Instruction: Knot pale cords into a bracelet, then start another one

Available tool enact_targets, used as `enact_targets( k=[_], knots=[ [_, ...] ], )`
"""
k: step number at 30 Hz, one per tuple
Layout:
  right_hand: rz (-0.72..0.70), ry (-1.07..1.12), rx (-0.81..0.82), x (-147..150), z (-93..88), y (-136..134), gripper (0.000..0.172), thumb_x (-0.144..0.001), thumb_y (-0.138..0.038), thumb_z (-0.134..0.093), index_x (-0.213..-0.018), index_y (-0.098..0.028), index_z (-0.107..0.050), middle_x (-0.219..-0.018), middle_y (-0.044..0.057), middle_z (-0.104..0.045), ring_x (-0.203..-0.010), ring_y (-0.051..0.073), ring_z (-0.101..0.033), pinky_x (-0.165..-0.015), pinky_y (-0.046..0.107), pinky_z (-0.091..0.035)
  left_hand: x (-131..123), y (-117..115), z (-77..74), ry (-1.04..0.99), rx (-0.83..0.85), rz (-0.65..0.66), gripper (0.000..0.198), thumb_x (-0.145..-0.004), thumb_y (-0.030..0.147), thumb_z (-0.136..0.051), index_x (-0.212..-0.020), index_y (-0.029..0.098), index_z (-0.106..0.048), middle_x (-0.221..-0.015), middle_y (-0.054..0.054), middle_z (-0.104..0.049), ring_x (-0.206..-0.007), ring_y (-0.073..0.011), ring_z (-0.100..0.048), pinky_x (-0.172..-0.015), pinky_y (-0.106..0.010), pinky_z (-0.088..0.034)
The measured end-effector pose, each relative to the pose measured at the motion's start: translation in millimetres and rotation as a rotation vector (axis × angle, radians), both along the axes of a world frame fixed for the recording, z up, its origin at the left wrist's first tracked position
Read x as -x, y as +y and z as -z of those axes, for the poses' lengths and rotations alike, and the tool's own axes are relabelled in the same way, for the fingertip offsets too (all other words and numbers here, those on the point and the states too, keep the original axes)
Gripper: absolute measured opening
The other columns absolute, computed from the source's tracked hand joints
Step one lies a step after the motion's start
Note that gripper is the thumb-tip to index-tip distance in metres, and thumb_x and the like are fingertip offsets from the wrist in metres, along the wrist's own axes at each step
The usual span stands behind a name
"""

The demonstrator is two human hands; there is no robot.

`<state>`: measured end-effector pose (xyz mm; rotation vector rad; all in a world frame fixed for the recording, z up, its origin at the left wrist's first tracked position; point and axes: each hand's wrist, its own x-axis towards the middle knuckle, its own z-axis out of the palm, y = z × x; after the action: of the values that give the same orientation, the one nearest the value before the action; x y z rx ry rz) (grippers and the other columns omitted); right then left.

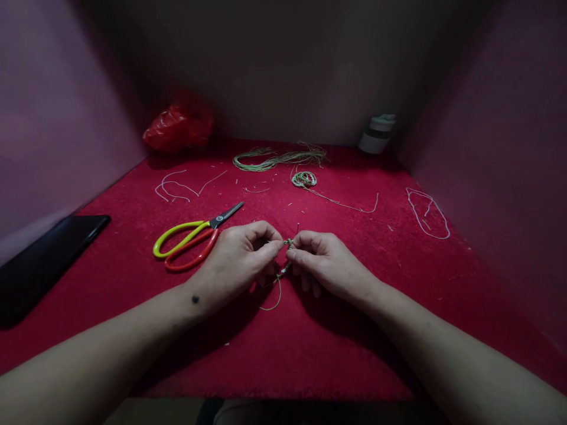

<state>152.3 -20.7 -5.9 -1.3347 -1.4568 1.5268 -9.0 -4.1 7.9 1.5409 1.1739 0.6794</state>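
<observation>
Red cloth [133, 330] fills my view: phone [44, 254] far left, scissors [190, 239] beside my left hand [239, 260], then my right hand [328, 262], both pinched tight on a green cord [287, 242] between them, centre

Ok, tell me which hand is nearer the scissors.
Left. The left hand sits just right of the scissors, almost touching their handles. The right hand is farther right, beyond the left hand, both pinching a knotted green cord.
</observation>
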Motion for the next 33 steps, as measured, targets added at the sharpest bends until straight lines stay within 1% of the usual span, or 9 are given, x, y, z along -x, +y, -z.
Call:
enact_targets(
  k=[12,23,28,33],
  knots=[
    [-0.020,-0.031,-0.004,-0.6,-1.2,-0.2,0.013,-0.083,-0.020,-0.048,-0.071,-0.017,-0.048,-0.056,-0.004,-0.050,-0.036,0.006,-0.045,-0.028,0.015,-0.035,0.0,0.0,-0.5,0.002,0.017,-0.003,0.011,-0.080,0.027,-0.054,-0.076,0.017,-0.054,-0.048,0.005,-0.053,-0.037,-0.0077,-0.048,-0.035,-0.016,-0.037],
    [-0.102,-0.097,-0.088,-3.6,2.3,-1.4,0.010,-0.084,-0.021,-0.045,-0.075,-0.018,-0.049,-0.059,-0.004,-0.050,-0.037,0.005,-0.045,-0.030,0.015,-0.036,0.6,0.3,-1.1,0.008,0.057,0.047,0.012,-0.080,0.027,-0.054,-0.077,0.016,-0.054,-0.047,0.005,-0.053,-0.037,-0.0083,-0.048,-0.036,-0.017,-0.040],
    [-0.105,-0.127,-0.095,-4.4,1.1,-2.1,0.009,-0.083,-0.021,-0.047,-0.076,-0.018,-0.051,-0.057,-0.004,-0.050,-0.037,0.006,-0.045,-0.030,0.016,-0.036,1.0,0.2,-0.9,0.016,0.051,0.058,0.012,-0.081,0.027,-0.053,-0.076,0.016,-0.054,-0.047,0.005,-0.054,-0.037,-0.0082,-0.049,-0.035,-0.017,-0.040],
    [-0.113,-0.104,-0.152,-5.4,0.8,-3.3,0.018,-0.086,-0.028,-0.044,-0.075,-0.016,-0.053,-0.057,-0.002,-0.051,-0.039,0.007,-0.047,-0.032,0.017,-0.037,0.9,-0.8,-1.9,0.047,0.037,0.042,0.012,-0.081,0.028,-0.053,-0.076,0.017,-0.054,-0.048,0.005,-0.053,-0.036,-0.0077,-0.047,-0.034,-0.017,-0.039]
  ],
)
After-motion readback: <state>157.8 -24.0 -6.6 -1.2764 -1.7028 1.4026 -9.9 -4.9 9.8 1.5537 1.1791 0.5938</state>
